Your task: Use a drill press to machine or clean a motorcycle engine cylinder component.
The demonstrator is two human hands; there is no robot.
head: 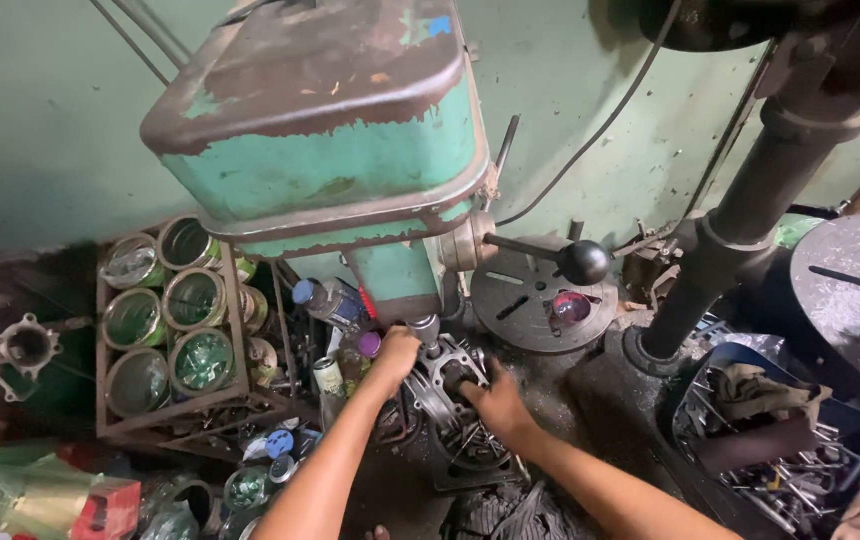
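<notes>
A worn green drill press fills the upper middle of the head view. Under its spindle lies a grey metal casting on the press table. My left hand grips the casting's left side, right below the spindle. On the casting's right side rests my right hand, fingers curled over its edge. The feed lever with its black ball knob sticks out to the right of the press head, well above my right hand.
A rusty rack of open green tins stands at the left, with bottles and spray cans beside it. A second press column and round table stand at right. A blue bin of metal scrap sits low right.
</notes>
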